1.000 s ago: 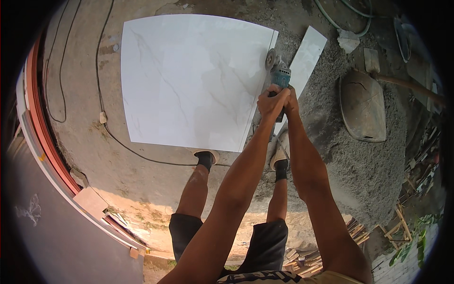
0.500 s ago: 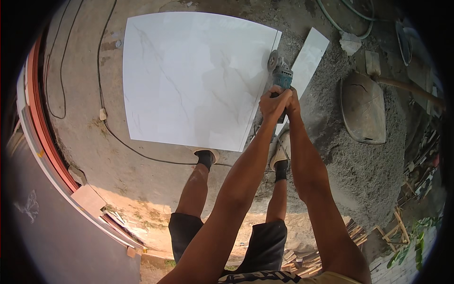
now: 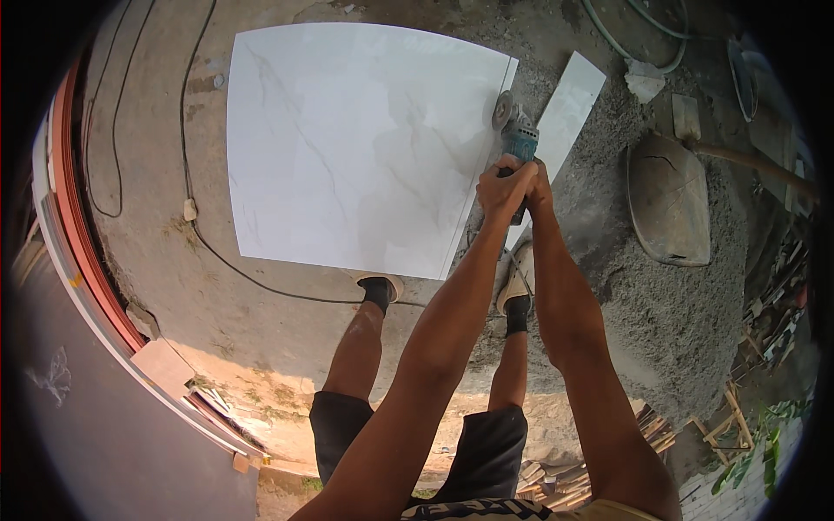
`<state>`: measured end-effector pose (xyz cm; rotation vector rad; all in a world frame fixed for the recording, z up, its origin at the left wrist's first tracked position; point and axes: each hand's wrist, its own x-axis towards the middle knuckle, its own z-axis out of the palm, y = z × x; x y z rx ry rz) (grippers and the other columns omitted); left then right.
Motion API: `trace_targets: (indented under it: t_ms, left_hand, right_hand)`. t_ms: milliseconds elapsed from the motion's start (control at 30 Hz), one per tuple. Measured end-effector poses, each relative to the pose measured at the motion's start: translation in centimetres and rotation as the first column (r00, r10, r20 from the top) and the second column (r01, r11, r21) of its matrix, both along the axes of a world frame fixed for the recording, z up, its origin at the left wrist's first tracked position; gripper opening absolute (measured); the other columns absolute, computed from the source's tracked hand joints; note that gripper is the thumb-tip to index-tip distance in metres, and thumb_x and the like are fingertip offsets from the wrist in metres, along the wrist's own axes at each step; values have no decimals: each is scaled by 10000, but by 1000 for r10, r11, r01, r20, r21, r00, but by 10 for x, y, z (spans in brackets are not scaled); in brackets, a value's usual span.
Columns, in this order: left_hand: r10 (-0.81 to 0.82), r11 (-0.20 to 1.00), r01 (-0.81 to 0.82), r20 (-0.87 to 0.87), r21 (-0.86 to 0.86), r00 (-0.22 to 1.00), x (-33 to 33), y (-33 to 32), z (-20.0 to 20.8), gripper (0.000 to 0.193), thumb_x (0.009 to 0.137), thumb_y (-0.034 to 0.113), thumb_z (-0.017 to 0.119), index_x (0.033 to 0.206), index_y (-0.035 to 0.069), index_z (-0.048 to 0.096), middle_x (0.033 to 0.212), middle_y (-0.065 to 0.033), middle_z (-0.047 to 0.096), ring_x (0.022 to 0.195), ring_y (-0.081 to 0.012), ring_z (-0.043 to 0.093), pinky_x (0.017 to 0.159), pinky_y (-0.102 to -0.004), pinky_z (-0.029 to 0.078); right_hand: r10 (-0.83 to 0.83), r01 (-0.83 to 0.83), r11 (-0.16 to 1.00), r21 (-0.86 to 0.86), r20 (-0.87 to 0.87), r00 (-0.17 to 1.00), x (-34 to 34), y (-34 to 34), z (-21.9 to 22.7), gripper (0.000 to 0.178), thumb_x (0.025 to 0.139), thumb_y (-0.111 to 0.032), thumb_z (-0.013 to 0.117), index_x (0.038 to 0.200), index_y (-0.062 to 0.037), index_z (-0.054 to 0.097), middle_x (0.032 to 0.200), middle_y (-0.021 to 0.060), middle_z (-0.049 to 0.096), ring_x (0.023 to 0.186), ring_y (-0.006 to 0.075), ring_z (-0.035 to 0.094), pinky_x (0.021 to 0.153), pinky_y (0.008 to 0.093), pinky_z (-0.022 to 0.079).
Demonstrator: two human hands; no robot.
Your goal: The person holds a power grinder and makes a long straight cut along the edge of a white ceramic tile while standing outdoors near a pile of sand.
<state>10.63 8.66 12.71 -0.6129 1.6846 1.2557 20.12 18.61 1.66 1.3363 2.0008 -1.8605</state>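
Note:
Both my hands are wrapped round the body of a teal and dark angle grinder (image 3: pixel 519 143). My left hand (image 3: pixel 504 187) grips it from the left, and my right hand (image 3: pixel 539 189) closes on it from the right. The grinder's round disc (image 3: pixel 502 111) is at the right edge of a large white, grey-veined tile (image 3: pixel 304 156). A thin line runs along the tile close to that edge. Just right of the grinder lies a narrow white tile strip (image 3: pixel 571 108). Whether the disc is touching the tile I cannot tell.
A black cord (image 3: pixel 261 285) with a pale connector (image 3: pixel 189 209) crosses the concrete by my feet. On the right, a shovel (image 3: pixel 669 200) rests on a heap of grey sand (image 3: pixel 669 330). A hose (image 3: pixel 638 52) curls at the top right; scrap wood (image 3: pixel 565 486) lies lower right.

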Motion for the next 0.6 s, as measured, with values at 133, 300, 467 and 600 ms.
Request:
trace_targets:
  t_ms: [133,300,467,600]
  left_hand:
    - [-7,1000,7,20,7,1000,-10,8,5,454,604,453,783,887,98,765,906,-125,745,886,-274,720,826,-395,558]
    - [-13,1000,13,-3,-24,1000,-2,-7,2,431,602,454,786,856,107,760,897,-125,743,879,-269,719,823,-395,557]
    - [-10,996,12,18,-87,1000,2,-7,7,407,596,439,791,814,99,746,868,-105,737,855,-256,712,820,-385,550]
    - [12,999,-12,11,-42,1000,4,-10,14,405,594,428,792,799,83,737,860,-98,732,842,-254,707,822,-379,544]
  right_hand:
    - [112,-91,982,163,-125,986,3,11,-7,441,798,-311,791,999,58,659,876,97,687,744,169,628,646,357,523]
    - [140,-150,986,78,116,983,-7,-10,22,374,829,-192,742,1130,-18,604,1015,108,637,1013,286,616,892,405,494]
    - [44,-44,999,-23,6,999,-15,-14,49,357,835,-251,730,1039,18,614,921,105,655,822,205,590,741,388,511]
    - [2,-4,1000,28,84,996,-17,-21,57,348,833,-282,720,924,39,624,817,83,660,712,137,515,625,361,490]
